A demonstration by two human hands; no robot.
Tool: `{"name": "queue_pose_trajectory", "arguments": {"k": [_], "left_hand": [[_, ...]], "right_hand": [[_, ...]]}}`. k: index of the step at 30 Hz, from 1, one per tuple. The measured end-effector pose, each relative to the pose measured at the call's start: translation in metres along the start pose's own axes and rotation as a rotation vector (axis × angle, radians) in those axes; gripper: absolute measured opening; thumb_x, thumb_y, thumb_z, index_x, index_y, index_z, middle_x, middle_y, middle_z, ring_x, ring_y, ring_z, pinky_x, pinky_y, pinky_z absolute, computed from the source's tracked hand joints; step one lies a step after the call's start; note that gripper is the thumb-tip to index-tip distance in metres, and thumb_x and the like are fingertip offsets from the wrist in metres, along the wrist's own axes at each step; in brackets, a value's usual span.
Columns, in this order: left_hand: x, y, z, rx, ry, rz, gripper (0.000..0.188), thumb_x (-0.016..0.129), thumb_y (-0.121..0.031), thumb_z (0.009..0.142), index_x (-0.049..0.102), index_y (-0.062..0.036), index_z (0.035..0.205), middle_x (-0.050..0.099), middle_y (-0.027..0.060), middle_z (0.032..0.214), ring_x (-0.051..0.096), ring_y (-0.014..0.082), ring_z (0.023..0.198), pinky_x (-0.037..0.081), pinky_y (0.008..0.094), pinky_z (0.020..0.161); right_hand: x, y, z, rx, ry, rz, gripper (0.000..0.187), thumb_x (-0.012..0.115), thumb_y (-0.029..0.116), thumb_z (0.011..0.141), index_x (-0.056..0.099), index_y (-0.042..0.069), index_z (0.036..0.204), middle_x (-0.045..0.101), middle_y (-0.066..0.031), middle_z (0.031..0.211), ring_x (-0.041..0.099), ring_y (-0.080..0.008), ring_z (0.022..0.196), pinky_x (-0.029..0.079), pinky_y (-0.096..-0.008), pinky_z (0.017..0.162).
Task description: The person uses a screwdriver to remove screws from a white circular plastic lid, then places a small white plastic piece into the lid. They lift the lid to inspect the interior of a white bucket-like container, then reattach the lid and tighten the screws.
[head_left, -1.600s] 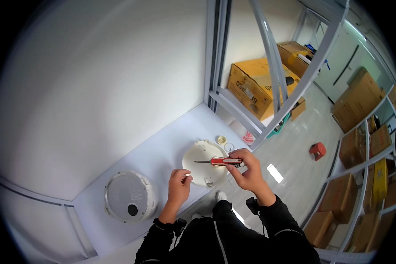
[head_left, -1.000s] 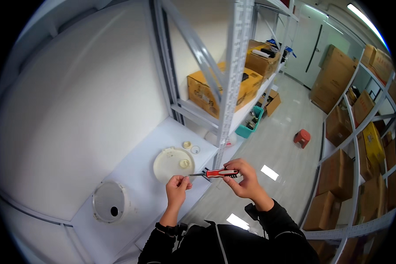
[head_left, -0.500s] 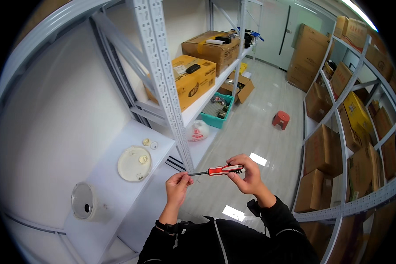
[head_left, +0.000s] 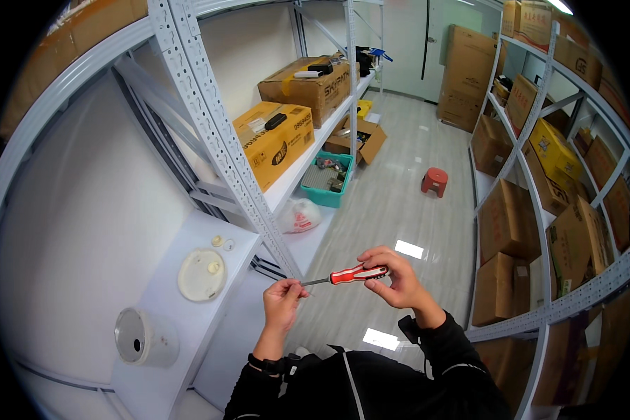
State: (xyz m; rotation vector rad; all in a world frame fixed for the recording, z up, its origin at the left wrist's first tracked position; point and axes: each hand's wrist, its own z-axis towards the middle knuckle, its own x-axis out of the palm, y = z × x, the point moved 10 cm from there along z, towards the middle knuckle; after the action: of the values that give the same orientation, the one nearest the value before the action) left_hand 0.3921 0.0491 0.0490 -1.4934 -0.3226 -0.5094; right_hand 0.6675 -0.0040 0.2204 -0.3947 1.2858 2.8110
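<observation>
A screwdriver (head_left: 348, 274) with a red and white handle and a thin metal shaft lies nearly level in front of my chest. The handle is held between the thumb and fingers of my right hand (head_left: 403, 283). At the shaft's tip, the fingers of my left hand (head_left: 281, 306) are pinched together; whether a small piece is also between them I cannot make out. Left of my hands, a shelf board (head_left: 232, 260) carries a white bucket (head_left: 162, 341) with a dark hole in its top, a round whitish lid (head_left: 194, 278) and a small cream cap (head_left: 218, 241).
A metal upright (head_left: 220, 140) rises just beyond my left hand. Boxes, including a yellow carton (head_left: 287, 150), sit on the left rack, with a teal crate (head_left: 322, 196) below. A red stool (head_left: 435, 182) stands in the aisle. Cartons (head_left: 511, 220) fill the right rack.
The view has turned slightly, so the racks and stool appear shifted left. Both hands keep their hold on the screwdriver, which has barely moved.
</observation>
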Motion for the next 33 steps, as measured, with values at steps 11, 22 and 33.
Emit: {"name": "queue_pose_trajectory", "arguments": {"k": [11,22,33], "left_hand": [[-0.007,-0.048,-0.008,0.144,-0.003,0.287,0.011,0.075,0.005,0.099,0.073,0.0052,0.11,0.076,0.0127,0.096,0.076,0.0208,0.086,0.064,0.0355,0.083],[-0.1,-0.113,-0.024,0.166,-0.155,0.449,0.102,0.088,0.002,0.086,0.028,-0.0055,0.169,0.065,0.0203,0.144,0.067,0.029,0.129,0.055,0.0418,0.109],[-0.32,-0.151,0.019,0.088,-0.37,1.49,0.057,0.08,-0.037,0.096,0.068,-0.0051,0.142,0.06,0.0188,0.155,0.051,0.0419,0.148,0.039,0.0524,0.124]], "right_hand": [[0.022,-0.045,0.011,0.316,-0.053,0.284,0.041,0.08,0.012,0.1,0.061,0.002,0.134,0.073,-0.0095,0.118,0.071,-0.0197,0.112,0.056,-0.0364,0.099],[0.171,-0.07,0.082,0.193,0.213,0.257,0.042,0.083,0.011,0.097,0.062,0.003,0.132,0.076,-0.0107,0.12,0.073,-0.02,0.11,0.056,-0.0352,0.098],[0.323,-0.085,0.184,0.015,0.129,-0.119,0.039,0.084,0.01,0.093,0.065,0.001,0.125,0.073,-0.0175,0.113,0.074,-0.0348,0.101,0.057,-0.0388,0.089]]}}
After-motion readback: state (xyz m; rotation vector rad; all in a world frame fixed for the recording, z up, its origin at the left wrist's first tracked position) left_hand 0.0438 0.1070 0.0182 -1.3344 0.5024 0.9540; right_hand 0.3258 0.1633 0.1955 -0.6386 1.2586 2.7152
